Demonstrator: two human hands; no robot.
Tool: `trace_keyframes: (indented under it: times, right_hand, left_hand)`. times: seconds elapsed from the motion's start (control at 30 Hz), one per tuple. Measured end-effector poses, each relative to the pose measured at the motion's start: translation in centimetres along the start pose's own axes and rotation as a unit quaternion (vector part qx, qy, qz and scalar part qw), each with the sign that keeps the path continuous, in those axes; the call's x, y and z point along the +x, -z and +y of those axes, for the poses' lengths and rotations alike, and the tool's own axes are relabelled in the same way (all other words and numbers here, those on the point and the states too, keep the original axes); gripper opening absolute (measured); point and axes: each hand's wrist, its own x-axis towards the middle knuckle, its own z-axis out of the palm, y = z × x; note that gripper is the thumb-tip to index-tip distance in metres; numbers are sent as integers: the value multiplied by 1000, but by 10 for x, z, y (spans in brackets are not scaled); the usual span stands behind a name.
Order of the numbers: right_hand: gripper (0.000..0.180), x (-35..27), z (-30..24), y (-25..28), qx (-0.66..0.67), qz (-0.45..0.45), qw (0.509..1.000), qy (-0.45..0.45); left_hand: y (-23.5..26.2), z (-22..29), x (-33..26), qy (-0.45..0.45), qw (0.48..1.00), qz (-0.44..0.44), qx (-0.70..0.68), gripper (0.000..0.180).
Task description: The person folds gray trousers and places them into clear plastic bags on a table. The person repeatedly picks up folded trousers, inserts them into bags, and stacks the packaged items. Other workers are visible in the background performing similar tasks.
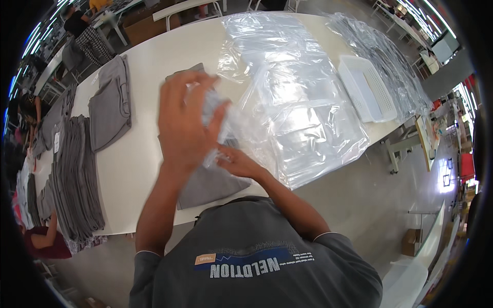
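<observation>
My left hand [186, 120] is raised over the table, blurred, with its thumb and fingers spread apart. Crumpled clear plastic shows behind and between its fingers; I cannot tell whether it touches them. Lower and to the right, my right hand [240, 163] has its fingers closed on the edge of a clear plastic bag [244, 126]. Beneath both hands lies a folded grey garment [208, 184], partly hidden by the left hand and the plastic. Right of the hands, a flat layer of clear plastic bags [308, 113] spreads across the table.
A white perforated basket [354, 90] stands right of the bags, beside more clear plastic [385, 61]. Grey trousers [112, 102] and a tall stack of folded grey garments [77, 174] lie left on the white table [138, 97]. Other people [84, 33] are at the far and left sides.
</observation>
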Motion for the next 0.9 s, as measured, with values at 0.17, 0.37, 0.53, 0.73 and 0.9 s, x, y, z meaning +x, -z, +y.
trace_keyframes:
  times: [0.17, 0.37, 0.53, 0.73, 0.9]
  right_hand:
    - [32, 22, 37, -4, 126, -49, 991, 19]
    - [24, 9, 10, 49, 0, 26, 999, -43]
    - [25, -67, 34, 120, -486, 115, 836, 228]
    - [58, -103, -1, 100, -22, 298, 953, -53]
    - [66, -151, -43, 82, -101, 263, 955, -91]
  left_hand:
    - [-20, 79, -118, 118, 869, -315, -363, 9]
    - [-64, 4, -219, 349, 927, -138, 9, 34]
    - [-17, -63, -246, 651, 735, -183, 58, 47]
    - [1, -68, -291, 428, 816, -356, 155, 36]
    - [55, -80, -265, 398, 862, -311, 57, 26]
